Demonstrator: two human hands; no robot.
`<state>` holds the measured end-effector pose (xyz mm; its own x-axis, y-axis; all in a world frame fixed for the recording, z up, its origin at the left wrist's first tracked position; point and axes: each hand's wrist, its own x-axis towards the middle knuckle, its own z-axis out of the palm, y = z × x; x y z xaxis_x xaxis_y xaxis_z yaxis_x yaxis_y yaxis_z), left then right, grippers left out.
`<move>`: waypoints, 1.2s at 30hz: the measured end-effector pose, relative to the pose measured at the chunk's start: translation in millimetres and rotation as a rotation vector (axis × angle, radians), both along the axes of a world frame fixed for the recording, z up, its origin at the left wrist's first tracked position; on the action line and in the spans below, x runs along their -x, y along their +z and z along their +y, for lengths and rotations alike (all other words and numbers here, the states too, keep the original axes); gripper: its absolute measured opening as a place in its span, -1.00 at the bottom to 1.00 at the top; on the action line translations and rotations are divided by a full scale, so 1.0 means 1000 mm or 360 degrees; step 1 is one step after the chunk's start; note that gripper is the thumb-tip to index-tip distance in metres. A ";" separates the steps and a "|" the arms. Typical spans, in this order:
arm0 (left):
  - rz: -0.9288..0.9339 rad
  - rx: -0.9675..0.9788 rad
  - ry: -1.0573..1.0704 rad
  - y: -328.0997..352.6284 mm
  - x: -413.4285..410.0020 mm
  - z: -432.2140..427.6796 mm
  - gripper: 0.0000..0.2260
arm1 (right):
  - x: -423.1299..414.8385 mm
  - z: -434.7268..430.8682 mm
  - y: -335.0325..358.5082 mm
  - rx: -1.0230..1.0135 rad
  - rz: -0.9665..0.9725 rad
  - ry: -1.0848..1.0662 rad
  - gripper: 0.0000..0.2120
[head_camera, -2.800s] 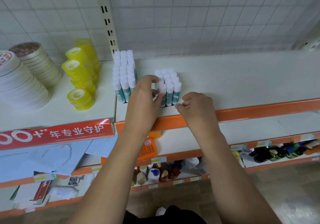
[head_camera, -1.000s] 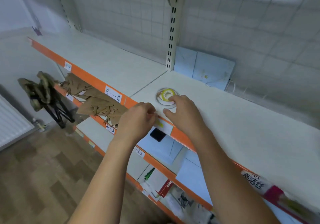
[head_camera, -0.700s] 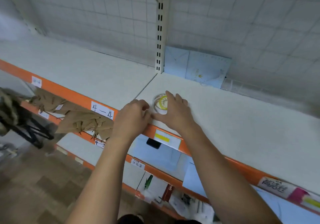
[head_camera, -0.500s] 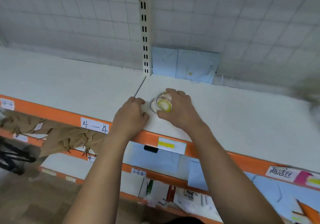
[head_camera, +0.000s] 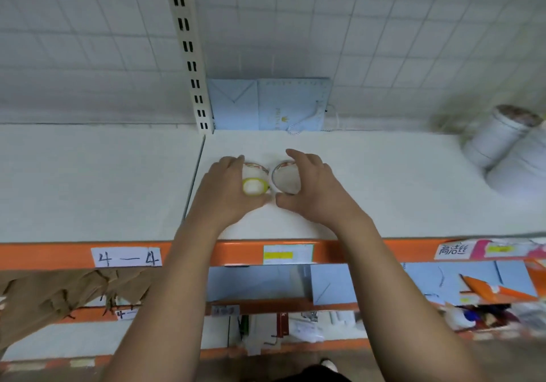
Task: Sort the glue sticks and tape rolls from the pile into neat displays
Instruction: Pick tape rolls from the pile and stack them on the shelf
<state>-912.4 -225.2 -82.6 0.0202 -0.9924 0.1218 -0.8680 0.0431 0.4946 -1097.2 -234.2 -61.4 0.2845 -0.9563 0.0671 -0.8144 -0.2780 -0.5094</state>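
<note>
On the white shelf (head_camera: 384, 192), my left hand (head_camera: 227, 189) grips a small yellow tape roll (head_camera: 253, 186). A clear tape roll (head_camera: 257, 169) with a red-printed core sits right behind it, under the same fingers. My right hand (head_camera: 313, 192) curls round a second clear tape roll (head_camera: 286, 178), thumb below and fingers over the top. The two clear rolls sit side by side, almost touching. No glue sticks are in view.
Tall stacks of clear tape rolls (head_camera: 502, 139) lie at the far right of the shelf. A light blue paper bag (head_camera: 266, 103) leans on the grid back wall beside the slotted upright (head_camera: 189, 47). The orange shelf edge (head_camera: 230, 251) carries a "4—4" label (head_camera: 127, 257).
The view swung from the glue sticks to another shelf. The tape rolls, first together under my right hand, are now split between both hands, further back on the shelf.
</note>
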 end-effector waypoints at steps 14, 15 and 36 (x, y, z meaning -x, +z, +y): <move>-0.0055 0.0055 -0.0540 0.021 0.122 -0.003 -0.31 | 0.129 0.048 0.020 0.0000 -0.0020 -0.0536 -0.34; -0.0055 0.0057 -0.0580 0.021 0.137 -0.004 -0.32 | 0.143 0.054 0.020 -0.0013 -0.0020 -0.0586 -0.34; -0.0013 -0.0094 -0.0605 0.022 0.405 -0.014 -0.32 | 0.402 0.062 0.027 -0.0044 0.0006 -0.0533 -0.36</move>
<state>-1317.8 -239.4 -60.4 -0.3514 -0.9341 0.0626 -0.7994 0.3342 0.4993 -1499.6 -172.7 -34.7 -0.0457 -0.9982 0.0396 -0.8602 0.0192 -0.5097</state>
